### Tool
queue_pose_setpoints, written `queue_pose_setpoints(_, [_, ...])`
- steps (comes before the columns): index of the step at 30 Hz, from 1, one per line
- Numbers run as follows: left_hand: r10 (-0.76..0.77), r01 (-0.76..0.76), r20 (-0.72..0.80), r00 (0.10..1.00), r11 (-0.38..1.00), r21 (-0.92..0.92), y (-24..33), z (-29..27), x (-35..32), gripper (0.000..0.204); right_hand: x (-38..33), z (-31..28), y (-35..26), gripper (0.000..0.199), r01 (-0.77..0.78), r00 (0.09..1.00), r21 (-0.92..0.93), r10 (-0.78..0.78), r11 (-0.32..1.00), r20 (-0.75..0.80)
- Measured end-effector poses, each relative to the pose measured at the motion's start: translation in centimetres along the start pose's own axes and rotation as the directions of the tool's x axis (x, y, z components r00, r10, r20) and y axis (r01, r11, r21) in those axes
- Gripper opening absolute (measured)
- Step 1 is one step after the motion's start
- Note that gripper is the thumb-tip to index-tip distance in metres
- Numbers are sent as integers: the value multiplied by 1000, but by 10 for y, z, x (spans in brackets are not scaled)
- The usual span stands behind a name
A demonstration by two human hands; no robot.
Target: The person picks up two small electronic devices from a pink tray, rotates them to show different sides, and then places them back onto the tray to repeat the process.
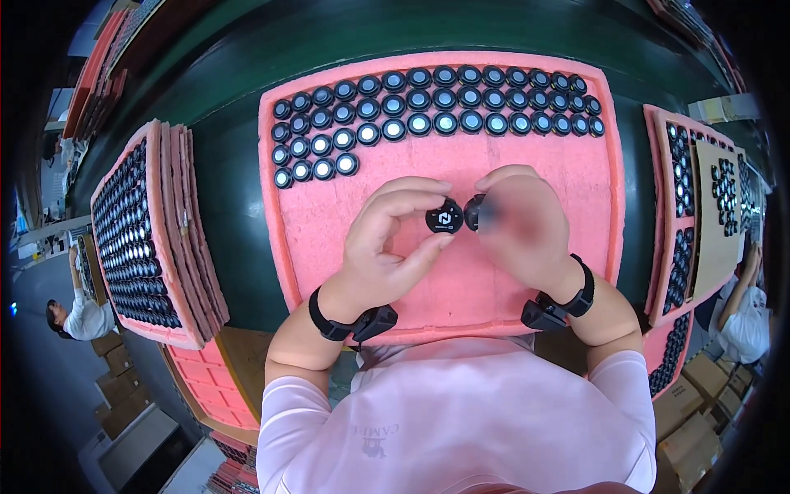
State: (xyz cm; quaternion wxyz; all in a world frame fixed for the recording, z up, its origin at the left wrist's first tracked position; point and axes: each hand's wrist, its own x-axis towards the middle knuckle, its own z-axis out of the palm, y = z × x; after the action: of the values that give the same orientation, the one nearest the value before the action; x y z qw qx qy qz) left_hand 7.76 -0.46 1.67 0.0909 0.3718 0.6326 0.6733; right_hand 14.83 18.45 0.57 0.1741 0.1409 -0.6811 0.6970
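Note:
My left hand point(393, 235) pinches a small black disc-shaped part point(444, 219) between thumb and fingers; its face, with a white mark, is turned up. Close beside it, my right hand point(527, 226) grips a second black round part point(474, 213), seen partly edge-on, and blur covers some of those fingers. Whether the two parts touch, I cannot tell. Both hands are over the bare middle of a pink foam tray point(411, 288). Along the tray's far side stand rows of black round parts point(420, 100) with pale round centres, and a shorter row begins at the left.
Stacked pink trays point(197, 247) with more round parts rise at the left. More filled trays point(654, 214) stand at the right, with a cardboard sheet point(713, 222) on them. The tabletop point(239, 206) is dark green. Other people point(86, 319) are at the far left and right edges.

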Motion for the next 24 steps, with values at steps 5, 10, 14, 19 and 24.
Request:
queue_pose_setpoints(5, [-96, 91, -35, 995, 987, -133, -1, 3, -1, 34, -4, 1, 3, 38, -67, 997, 145, 72, 987, -30])
queue_pose_setpoints(10, [-107, 107, 2, 994, 994, -24, -1, 1, 0, 36, -5, 0, 3, 36, -69, 998, 118, 70, 991, 0])
queue_pose_setpoints(14, [-42, 37, 48, 998, 994, 106, -3, -3, 0, 35, -4, -1, 3, 33, -35, 999, 26, 34, 999, 17])
queue_pose_setpoints(19, [-43, 35, 58, 997, 990, 138, -5, -4, 1, 32, -4, 0, 4, 30, -15, 1000, -10, 15, 1000, 1])
queue_pose_setpoints(24, [-145, 147, 54, 988, 988, -51, -8, -3, -1, 31, -1, -2, -1, 30, -7, 1000, -136, 10, 991, 16])
